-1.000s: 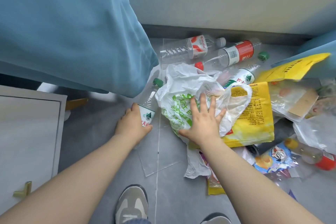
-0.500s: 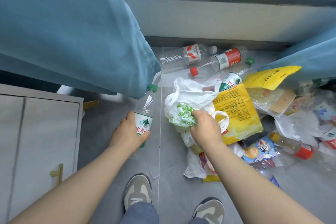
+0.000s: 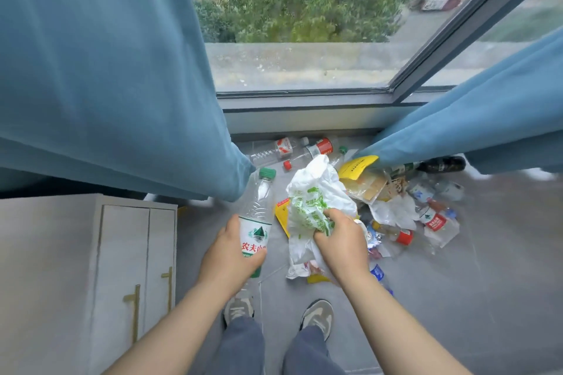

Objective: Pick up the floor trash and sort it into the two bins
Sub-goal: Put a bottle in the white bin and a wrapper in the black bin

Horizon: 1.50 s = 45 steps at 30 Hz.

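While left hand (image 3: 229,256) grips bottle (image 3: 256,216), right hand (image 3: 341,242) clutches bag (image 3: 313,201).

Person, wearer of head camera: dress as seen.
Left grip (image 3: 232,256) and right grip (image 3: 341,241) bare, forearms (image 3: 170,329) bare; trousers (image 3: 243,350) slate-blue; sneakers (image 3: 316,313) grey with cream panels, dark soles.

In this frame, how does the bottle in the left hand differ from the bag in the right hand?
The bottle is clear, roughly upright, with a green cap; the bag is white with green print, crumpled. The left hand wraps round the bottle; the right hand bunches the bag. Both are plastic and held.
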Tool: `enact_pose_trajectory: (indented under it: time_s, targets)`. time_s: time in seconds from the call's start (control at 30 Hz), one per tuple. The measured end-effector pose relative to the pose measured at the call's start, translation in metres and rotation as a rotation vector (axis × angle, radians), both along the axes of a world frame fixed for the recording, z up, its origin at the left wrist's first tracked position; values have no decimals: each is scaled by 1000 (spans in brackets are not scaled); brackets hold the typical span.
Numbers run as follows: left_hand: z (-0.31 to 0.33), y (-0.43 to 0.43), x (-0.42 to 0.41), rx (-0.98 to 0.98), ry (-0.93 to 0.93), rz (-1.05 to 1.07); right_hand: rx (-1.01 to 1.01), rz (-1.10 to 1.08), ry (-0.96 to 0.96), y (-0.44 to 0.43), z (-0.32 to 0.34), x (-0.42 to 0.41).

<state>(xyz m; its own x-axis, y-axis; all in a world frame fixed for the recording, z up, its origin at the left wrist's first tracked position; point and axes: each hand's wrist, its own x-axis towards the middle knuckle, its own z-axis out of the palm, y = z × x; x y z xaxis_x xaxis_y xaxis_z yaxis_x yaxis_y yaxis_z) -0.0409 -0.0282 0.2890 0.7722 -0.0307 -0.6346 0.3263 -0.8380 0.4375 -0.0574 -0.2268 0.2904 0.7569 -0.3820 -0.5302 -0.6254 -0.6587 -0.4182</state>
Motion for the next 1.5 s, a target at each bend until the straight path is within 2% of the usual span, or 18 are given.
enact_pose_trajectory:
  time_s: [0.4,0.67,1.0,1.5]
  targets:
    - [264,-25,-6,-193,-140,-100,46,-276,-267,-19,273,-37]
    - [403,-58,-13,-377,-266,-239,45,-499,-481,-46,410,-86]
    - [522,-166,-25,-590,-386,-459,-51,-765,-747,-133,524,-148]
    - [630,-397,-145,-808,-468,-702,-266,-972,-997,-329,645,-305]
